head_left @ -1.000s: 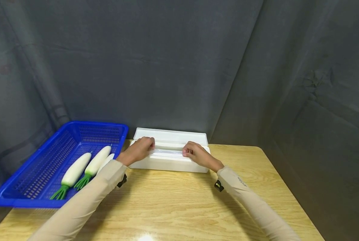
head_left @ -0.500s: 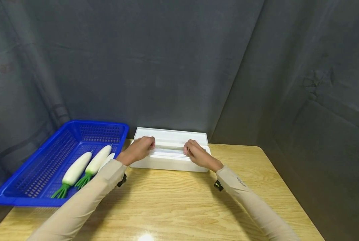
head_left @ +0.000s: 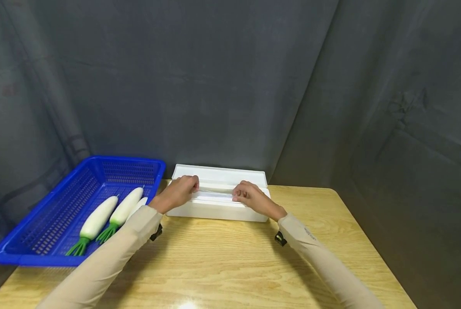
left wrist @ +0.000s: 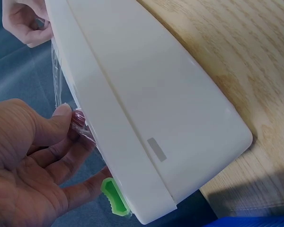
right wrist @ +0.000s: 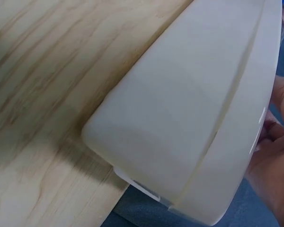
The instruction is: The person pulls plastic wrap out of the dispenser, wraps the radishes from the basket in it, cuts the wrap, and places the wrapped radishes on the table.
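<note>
A white cling film dispenser (head_left: 215,210) stands on the table with its long lid (head_left: 220,174) swung open at the back. My left hand (head_left: 180,190) is over its left half; in the left wrist view its thumb and index finger pinch the clear cling film (left wrist: 57,78). Across from it, my right hand (head_left: 251,197) pinches the film at the right half, its fingertips partly hidden behind the dispenser in the right wrist view. The film stretches between both hands. A green end piece (left wrist: 114,197) shows at the dispenser's left end, close to the left fingers.
Left of the dispenser, a blue plastic basket (head_left: 41,206) holds white radishes (head_left: 99,216) with green tops, one partly covered by my left sleeve. The wooden table (head_left: 215,262) extends in front and to the right. Dark curtains (head_left: 215,86) hang behind and at the sides.
My right hand has shifted slightly right, then back left along the film, its fingertips now a little more extended. The left hand has stayed in place.
</note>
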Demonstrator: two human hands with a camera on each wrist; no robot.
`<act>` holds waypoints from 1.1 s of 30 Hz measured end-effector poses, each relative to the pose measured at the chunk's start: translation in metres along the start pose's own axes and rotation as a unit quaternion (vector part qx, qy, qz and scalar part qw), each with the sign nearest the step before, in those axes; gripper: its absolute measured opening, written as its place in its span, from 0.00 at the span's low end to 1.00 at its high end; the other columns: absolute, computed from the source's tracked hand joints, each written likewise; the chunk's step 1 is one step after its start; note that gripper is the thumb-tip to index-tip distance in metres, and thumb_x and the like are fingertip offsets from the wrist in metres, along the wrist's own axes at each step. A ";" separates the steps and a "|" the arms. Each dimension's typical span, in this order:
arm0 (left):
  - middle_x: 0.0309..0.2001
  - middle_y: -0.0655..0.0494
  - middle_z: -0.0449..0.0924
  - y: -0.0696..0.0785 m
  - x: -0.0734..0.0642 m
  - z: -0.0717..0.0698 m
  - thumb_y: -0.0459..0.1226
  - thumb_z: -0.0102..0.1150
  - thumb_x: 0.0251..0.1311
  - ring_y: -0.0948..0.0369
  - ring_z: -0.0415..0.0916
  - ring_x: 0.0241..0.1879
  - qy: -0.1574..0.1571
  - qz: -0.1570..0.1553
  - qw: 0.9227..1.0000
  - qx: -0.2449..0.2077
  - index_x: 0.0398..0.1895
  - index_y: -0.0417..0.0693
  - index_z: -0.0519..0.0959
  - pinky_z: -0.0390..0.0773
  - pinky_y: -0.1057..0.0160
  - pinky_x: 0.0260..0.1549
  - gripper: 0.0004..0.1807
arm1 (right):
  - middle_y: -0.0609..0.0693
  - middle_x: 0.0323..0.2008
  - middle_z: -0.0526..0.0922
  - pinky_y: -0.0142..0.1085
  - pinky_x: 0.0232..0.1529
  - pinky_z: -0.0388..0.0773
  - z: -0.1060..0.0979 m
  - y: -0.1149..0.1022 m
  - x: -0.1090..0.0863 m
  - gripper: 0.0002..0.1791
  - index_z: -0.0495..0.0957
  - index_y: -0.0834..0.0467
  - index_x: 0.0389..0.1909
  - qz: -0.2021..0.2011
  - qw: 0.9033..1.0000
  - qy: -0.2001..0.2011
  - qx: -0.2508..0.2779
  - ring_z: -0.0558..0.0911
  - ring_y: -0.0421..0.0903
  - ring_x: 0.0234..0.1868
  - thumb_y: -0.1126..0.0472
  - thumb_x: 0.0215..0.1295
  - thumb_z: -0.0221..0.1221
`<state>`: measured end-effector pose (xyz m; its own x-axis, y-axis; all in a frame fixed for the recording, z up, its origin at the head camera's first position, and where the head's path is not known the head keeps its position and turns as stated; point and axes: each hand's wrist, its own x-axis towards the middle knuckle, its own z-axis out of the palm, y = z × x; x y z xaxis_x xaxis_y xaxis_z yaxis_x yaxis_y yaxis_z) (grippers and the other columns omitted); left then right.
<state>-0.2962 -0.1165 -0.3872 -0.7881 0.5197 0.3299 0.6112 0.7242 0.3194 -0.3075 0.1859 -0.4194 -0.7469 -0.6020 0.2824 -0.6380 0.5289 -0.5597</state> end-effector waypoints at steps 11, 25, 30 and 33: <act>0.28 0.54 0.77 -0.001 -0.003 0.000 0.20 0.57 0.61 0.59 0.73 0.28 -0.005 0.002 1.000 -0.001 0.29 0.44 0.76 0.77 0.58 0.27 0.11 | 0.48 0.34 0.76 0.33 0.39 0.73 0.006 -0.004 0.002 0.03 0.78 0.59 0.37 0.009 0.998 0.017 -0.053 0.72 0.41 0.36 0.66 0.73 0.62; 0.26 0.57 0.74 0.001 -0.004 -0.002 0.18 0.54 0.58 0.60 0.69 0.27 0.002 0.008 1.000 0.011 0.29 0.45 0.75 0.73 0.60 0.26 0.13 | 0.50 0.33 0.75 0.36 0.39 0.73 -0.004 -0.002 0.000 0.04 0.77 0.62 0.39 -0.117 0.979 0.005 -0.168 0.70 0.43 0.36 0.73 0.74 0.58; 0.26 0.58 0.74 0.000 -0.004 -0.004 0.18 0.54 0.58 0.61 0.69 0.27 0.001 0.017 1.000 0.015 0.28 0.46 0.75 0.72 0.60 0.26 0.14 | 0.52 0.36 0.79 0.35 0.39 0.78 -0.008 -0.001 -0.004 0.03 0.80 0.63 0.42 -0.152 0.960 0.009 -0.233 0.75 0.45 0.35 0.72 0.72 0.62; 0.26 0.58 0.73 -0.001 -0.004 -0.005 0.17 0.54 0.57 0.61 0.69 0.27 0.003 0.023 1.000 0.016 0.28 0.46 0.75 0.72 0.60 0.26 0.14 | 0.52 0.35 0.80 0.35 0.37 0.79 -0.011 -0.002 -0.005 0.03 0.81 0.62 0.41 -0.153 0.952 0.012 -0.266 0.76 0.45 0.35 0.72 0.71 0.63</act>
<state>-0.2934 -0.1213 -0.3847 -0.7593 0.5494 0.3487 0.6433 0.7145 0.2750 -0.3045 0.1937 -0.4111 -0.5113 -0.7654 0.3907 -0.8257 0.5636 0.0234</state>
